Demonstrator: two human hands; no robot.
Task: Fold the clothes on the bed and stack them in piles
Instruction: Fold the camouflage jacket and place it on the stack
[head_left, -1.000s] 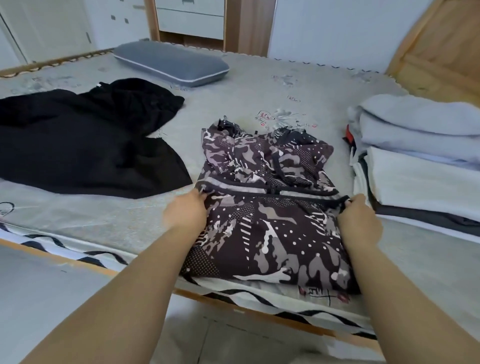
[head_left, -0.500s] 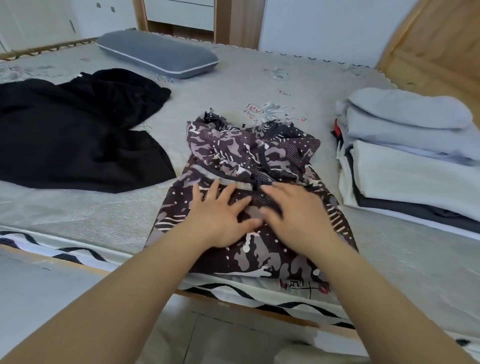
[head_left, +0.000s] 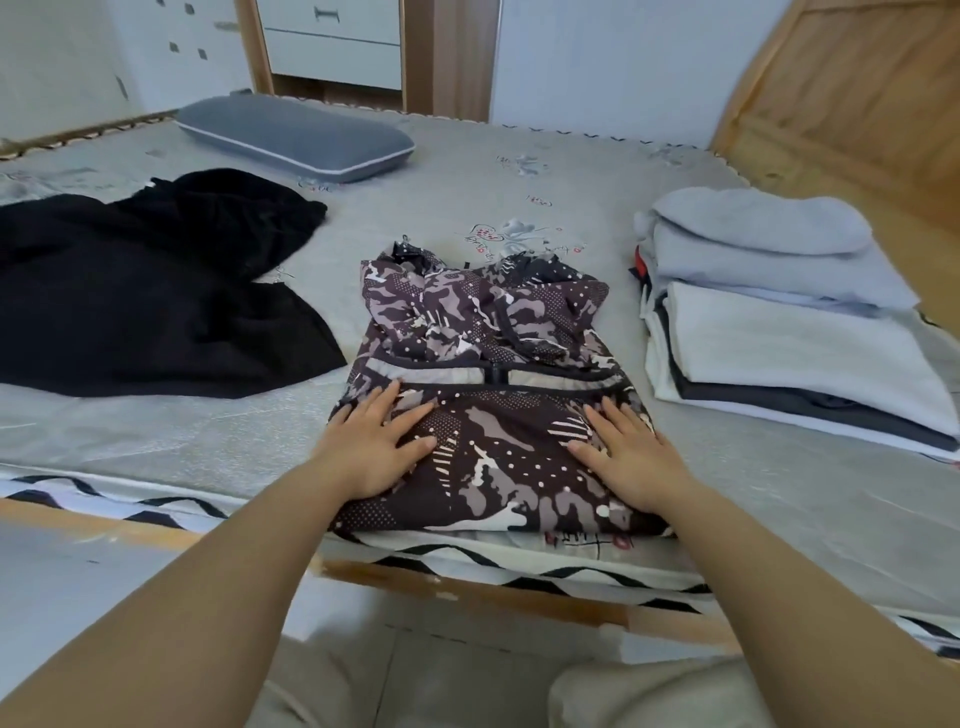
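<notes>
Both hands lay flat on the brown-and-grey camouflage-print garment (head_left: 493, 395), which sat at the near edge of the grey patterned mattress (head_left: 467, 171), its long axis running from near to far. The left hand (head_left: 371, 449) pressed the near left part of the folded-over flap, and the right hand (head_left: 631, 457) pressed the near right part, fingers straight and spread, gripping nothing. The flap's banded hem lay just beyond the fingertips, and the rumpled hood end stretched further away still, so the next fold looked likely to run along that near-to-far axis, with either hand about equally close. The stack of folded grey, white and dark clothes (head_left: 779, 322) waited just to the right, nearer the right hand; the loose black garment (head_left: 156, 296) sprawled to the left, unfolded. Half a second earlier the hands had been together at the flap's middle, nearly touching; now they were spread out towards its two sides, smoothing it flat.
</notes>
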